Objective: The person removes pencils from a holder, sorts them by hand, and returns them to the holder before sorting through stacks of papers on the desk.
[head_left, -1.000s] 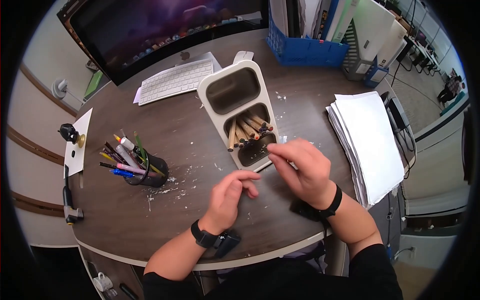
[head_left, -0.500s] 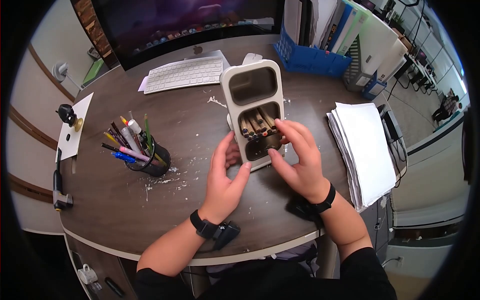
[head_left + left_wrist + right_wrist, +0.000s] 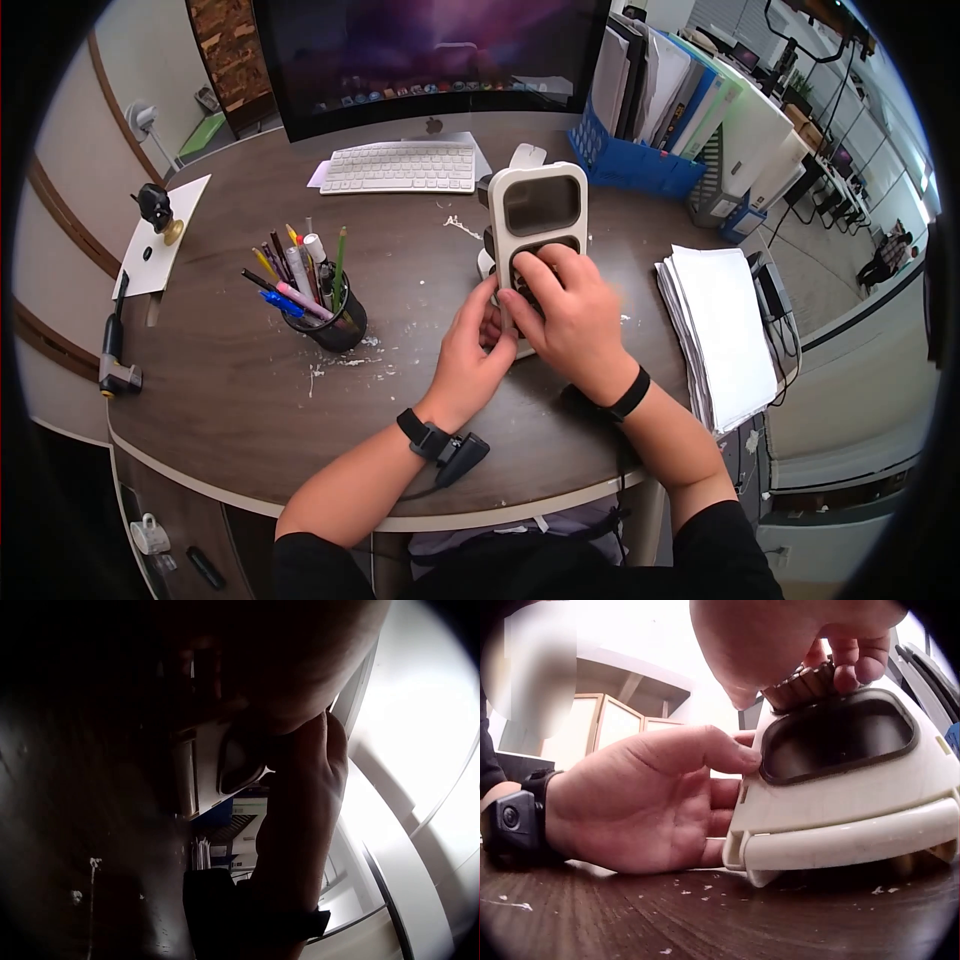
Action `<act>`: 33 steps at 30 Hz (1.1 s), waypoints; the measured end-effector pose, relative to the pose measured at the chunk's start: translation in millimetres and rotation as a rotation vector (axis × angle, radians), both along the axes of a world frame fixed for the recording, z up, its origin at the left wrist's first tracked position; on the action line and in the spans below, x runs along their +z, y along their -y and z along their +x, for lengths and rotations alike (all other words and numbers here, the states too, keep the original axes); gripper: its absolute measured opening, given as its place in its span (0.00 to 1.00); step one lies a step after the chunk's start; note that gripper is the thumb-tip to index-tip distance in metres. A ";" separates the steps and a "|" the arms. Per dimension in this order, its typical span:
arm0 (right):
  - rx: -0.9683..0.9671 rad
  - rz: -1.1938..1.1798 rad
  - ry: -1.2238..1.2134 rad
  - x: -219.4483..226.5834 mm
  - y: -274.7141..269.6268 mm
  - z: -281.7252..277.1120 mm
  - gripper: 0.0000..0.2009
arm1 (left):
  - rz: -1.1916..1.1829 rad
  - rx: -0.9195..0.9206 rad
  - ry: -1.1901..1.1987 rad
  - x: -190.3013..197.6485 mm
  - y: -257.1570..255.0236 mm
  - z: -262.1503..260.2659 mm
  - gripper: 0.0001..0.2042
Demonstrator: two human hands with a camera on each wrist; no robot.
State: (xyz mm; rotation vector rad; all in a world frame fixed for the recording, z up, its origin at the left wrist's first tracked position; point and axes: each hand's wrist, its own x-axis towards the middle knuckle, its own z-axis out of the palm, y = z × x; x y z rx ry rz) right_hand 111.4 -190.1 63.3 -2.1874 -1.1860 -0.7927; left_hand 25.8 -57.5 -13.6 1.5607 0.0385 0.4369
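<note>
Our L hand (image 3: 468,355) grips the L side of the caddy (image 3: 545,241), thumb on its front edge, fingers bent round the side & back. Our R hand (image 3: 575,310) is over the mid hollow, fingertips bent narrow & down at the sticks (image 3: 802,688), thumb near the caddy's L edge; can't tell if it pinches any.

So the caddy's right btwn our hands, tilted back, a bit R of centre on the desk (image 3: 250,420). Its top hollow is beyond our R hand; the low one shows in the R wrist view, below the sticks.

Pose: both forearms come up from the near edge & angle in. R hand is back-up, L hand on edge w/ palm turned to the caddy. L wrist view's mostly too dark for finger detail.

Further out: white bits (image 3: 372,342) on the desk to the L, by the pen cup (image 3: 343,325); paper pile (image 3: 720,330) to the R; mouse (image 3: 528,155) & kbd (image 3: 400,168) past the caddy, monitor (image 3: 430,60) behind, blue rack (image 3: 635,162) w/ folders far R.
</note>
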 end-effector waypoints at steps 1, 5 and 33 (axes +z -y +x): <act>0.021 0.017 0.051 -6.2 -2.5 4.8 0.18 | 0.007 0.005 -0.016 -0.5 -0.9 -0.8 0.31; 0.114 0.068 0.106 -11.2 -0.9 16.6 0.16 | 0.024 0.054 0.009 -1.5 1.4 -2.2 0.31; 0.656 0.051 -0.227 -16.0 54.1 -25.2 0.13 | -0.490 -0.422 -0.135 18.4 4.3 -23.9 0.07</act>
